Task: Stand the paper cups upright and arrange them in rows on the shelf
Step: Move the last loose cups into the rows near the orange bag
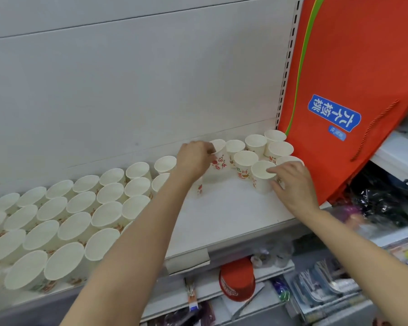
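Note:
White paper cups with red prints stand upright on a white shelf (226, 215). Several neat rows of cups (80, 208) fill its left half. A looser cluster (254, 147) stands at the back right. My left hand (194, 158) pinches the rim of one back-row cup (219, 156) with its fingertips. My right hand (292, 182) grips the front cup of the cluster (260, 175), one finger over its rim and the thumb on its side. Another cup (199, 188) shows partly behind my left wrist.
A red fabric bag (344, 78) with a blue label hangs against the shelf's right end, touching the rightmost cups. The grey back panel (127, 90) rises behind the cups. Below are lower shelves with a red cap (237, 278) and packaged goods (323, 283).

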Available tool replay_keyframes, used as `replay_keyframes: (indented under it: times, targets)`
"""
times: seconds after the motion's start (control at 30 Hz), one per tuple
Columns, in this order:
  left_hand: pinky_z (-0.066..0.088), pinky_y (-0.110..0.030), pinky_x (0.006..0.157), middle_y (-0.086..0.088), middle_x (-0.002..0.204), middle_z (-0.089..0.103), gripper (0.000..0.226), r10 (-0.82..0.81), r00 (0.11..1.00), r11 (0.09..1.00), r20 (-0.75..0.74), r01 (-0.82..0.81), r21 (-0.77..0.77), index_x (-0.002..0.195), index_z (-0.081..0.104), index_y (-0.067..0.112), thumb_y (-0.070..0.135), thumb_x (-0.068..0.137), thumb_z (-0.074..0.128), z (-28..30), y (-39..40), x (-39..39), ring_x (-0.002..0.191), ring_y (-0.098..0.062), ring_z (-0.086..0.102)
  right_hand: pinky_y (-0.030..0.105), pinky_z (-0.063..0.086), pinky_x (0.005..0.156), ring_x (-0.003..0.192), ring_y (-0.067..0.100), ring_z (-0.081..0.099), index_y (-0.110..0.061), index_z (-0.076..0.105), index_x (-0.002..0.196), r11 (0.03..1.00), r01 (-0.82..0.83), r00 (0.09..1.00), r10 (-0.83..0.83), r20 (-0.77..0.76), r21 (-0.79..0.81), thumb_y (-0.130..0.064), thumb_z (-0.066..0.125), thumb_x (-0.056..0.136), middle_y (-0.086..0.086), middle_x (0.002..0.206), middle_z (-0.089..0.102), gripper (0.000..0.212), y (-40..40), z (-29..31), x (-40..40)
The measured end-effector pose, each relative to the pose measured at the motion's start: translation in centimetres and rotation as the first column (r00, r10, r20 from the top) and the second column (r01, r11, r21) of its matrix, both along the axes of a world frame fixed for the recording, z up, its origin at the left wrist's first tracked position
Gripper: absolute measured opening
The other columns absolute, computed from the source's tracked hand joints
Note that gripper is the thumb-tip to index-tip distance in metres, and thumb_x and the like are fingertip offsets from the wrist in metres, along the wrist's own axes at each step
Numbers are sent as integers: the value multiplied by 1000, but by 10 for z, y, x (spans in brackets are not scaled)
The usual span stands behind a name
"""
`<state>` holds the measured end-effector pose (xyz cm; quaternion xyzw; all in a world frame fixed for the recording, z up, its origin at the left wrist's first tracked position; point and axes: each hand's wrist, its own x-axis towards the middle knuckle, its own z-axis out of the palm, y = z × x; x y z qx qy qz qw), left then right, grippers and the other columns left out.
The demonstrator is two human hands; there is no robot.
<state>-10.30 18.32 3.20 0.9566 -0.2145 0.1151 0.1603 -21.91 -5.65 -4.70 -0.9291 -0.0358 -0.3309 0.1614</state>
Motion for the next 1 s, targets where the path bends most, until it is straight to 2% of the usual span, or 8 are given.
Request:
replay_keyframes:
  times: [0.13,0.23,0.33,0.43,0.57,0.8,0.87,1.0]
  targets:
    - [40,-27,70,11,91,71,13,3,998,980,-63,-16,-199,90,73,27,34,91,62,23,45,-30,80,-11,60,36,33,74,85,27,59,-19,74,83,999,2,997,-5,-75,-50,-11,75,76,-1,81,71,11,1,8,6]
    - [38,-17,70,12,90,70,12,23,998,947,-63,-42,-319,90,74,25,32,91,64,26,75,-54,84,-5,58,29,22,73,83,24,57,-20,73,81,999,-45,998,46,-45,8,-11,74,78,-4,78,69,9,15,9,5]
    - [35,-10,67,12,89,68,11,40,995,940,-92,-68,-334,92,75,25,32,90,66,15,98,-80,78,-1,56,28,30,74,82,25,58,-14,72,82,980,-165,986,163,32,111,-8,75,78,-2,81,70,9,47,4,-4]
    - [37,-16,67,14,85,67,9,37,992,952,-117,-71,-299,88,75,27,30,89,67,2,115,-105,74,2,55,27,39,75,81,25,57,-11,72,85,942,-295,955,283,93,158,-8,72,80,-1,82,69,6,86,-8,-13]
    - [44,-32,74,10,87,69,10,49,996,991,-75,-57,-119,89,76,29,34,88,67,-16,131,-124,82,-11,58,28,44,72,82,25,57,-12,73,85,913,-369,929,356,101,177,-14,67,81,-1,82,69,7,129,-20,-18]
    - [41,-36,86,3,96,67,13,67,996,991,-53,-60,122,94,75,28,35,88,66,-27,129,-126,98,-21,56,29,44,77,92,22,52,-12,72,94,888,-409,913,399,92,209,-13,74,76,1,90,68,18,168,-5,-10]
    - [40,-37,93,2,114,63,25,96,995,989,-40,-91,116,104,71,28,40,82,71,-32,130,-125,111,-22,52,29,41,90,105,21,48,-13,67,110,895,-386,921,387,41,223,-21,81,70,3,107,65,43,167,-3,-8]
    - [26,-43,114,-5,158,20,97,142,982,976,-125,-118,182,148,31,21,54,69,77,-33,129,-123,143,-26,21,34,29,106,126,25,38,-9,47,135,909,-295,923,350,-157,295,-31,86,63,7,137,48,84,158,-1,-9]
